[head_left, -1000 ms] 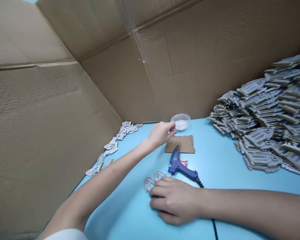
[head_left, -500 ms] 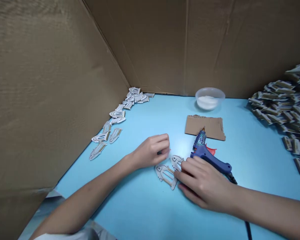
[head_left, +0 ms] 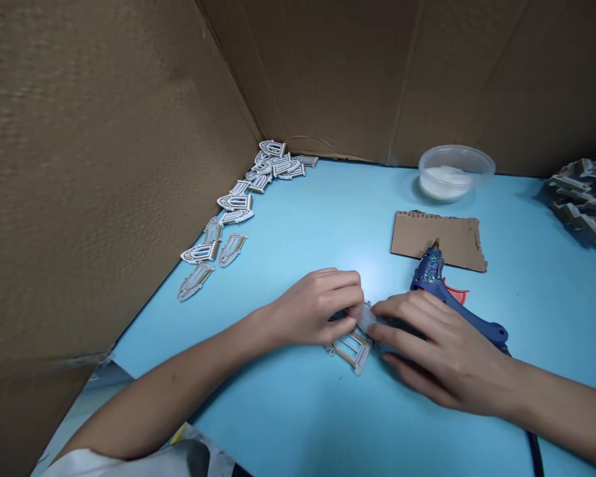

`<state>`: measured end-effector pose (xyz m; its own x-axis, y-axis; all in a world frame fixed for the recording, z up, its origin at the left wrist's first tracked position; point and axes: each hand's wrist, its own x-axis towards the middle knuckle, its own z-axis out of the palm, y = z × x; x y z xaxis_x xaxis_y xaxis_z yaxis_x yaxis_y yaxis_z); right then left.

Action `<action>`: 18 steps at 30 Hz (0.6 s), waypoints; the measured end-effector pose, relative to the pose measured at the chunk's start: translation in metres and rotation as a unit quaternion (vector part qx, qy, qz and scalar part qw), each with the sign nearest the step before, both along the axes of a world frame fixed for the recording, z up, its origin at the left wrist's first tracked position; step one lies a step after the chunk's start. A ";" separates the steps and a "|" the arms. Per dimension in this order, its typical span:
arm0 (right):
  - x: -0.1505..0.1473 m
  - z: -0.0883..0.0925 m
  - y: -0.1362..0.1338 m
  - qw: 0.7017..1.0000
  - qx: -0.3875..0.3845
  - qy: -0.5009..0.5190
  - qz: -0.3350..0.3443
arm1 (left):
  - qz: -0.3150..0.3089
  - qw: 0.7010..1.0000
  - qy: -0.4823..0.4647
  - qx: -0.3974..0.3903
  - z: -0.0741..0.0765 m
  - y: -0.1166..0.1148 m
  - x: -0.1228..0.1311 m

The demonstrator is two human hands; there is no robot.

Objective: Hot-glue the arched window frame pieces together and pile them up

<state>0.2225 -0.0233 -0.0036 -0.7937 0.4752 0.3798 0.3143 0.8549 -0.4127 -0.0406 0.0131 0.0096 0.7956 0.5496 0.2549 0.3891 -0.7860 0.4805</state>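
Note:
Near the middle of the blue table, an arch-shaped frame piece (head_left: 353, 350) lies flat, its upper part covered by my fingers. My left hand (head_left: 325, 306) is closed in a pinch over it, at the edge of a small whitish, translucent piece (head_left: 366, 319). The fingers of my right hand (head_left: 437, 344) touch that same small piece from the right, bent and partly spread. A second frame piece is mostly hidden under the hands. Just behind my right hand lies a blue glue gun (head_left: 440, 285), its tip over a cardboard scrap (head_left: 440, 240).
Similar arch pieces (head_left: 236, 202) lie along the left cardboard wall (head_left: 109, 179). A clear bowl (head_left: 455, 173) with white contents stands at the back. A heap of pieces (head_left: 586, 195) is at the far right. The glue gun's black cord (head_left: 535, 454) runs toward the front edge.
My left hand has moved right over the frame pieces, and the two hands now nearly meet. The whitish piece now shows between them. The view has shifted, moving the bowl and glue gun rightward.

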 end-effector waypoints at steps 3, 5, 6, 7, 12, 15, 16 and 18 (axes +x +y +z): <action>-0.001 0.000 0.001 0.998 -0.055 0.021 0.021 | 0.000 1.000 0.000 0.011 -0.002 -0.003 0.002; -0.001 0.000 0.002 0.997 -0.067 0.028 0.015 | -0.006 1.000 -0.001 0.016 -0.003 -0.004 0.004; 0.000 0.000 0.002 0.997 -0.066 0.031 0.010 | -0.011 1.000 -0.004 0.017 -0.002 -0.004 0.004; 0.000 -0.001 0.002 0.997 -0.064 0.036 0.005 | -0.016 1.000 -0.012 0.014 -0.002 -0.004 0.004; 0.001 -0.002 0.003 0.993 -0.069 0.094 -0.008 | -0.050 0.992 -0.113 -0.042 -0.001 0.000 0.004; 0.001 -0.003 0.003 0.991 -0.070 0.111 -0.012 | -0.063 0.985 -0.143 -0.074 -0.003 0.003 0.002; 0.000 -0.003 0.003 0.991 -0.070 0.111 -0.013 | -0.065 0.984 -0.146 -0.083 -0.004 0.003 0.001; 0.000 -0.003 0.003 0.992 -0.071 0.106 -0.014 | -0.062 0.983 -0.145 -0.098 -0.005 0.003 0.000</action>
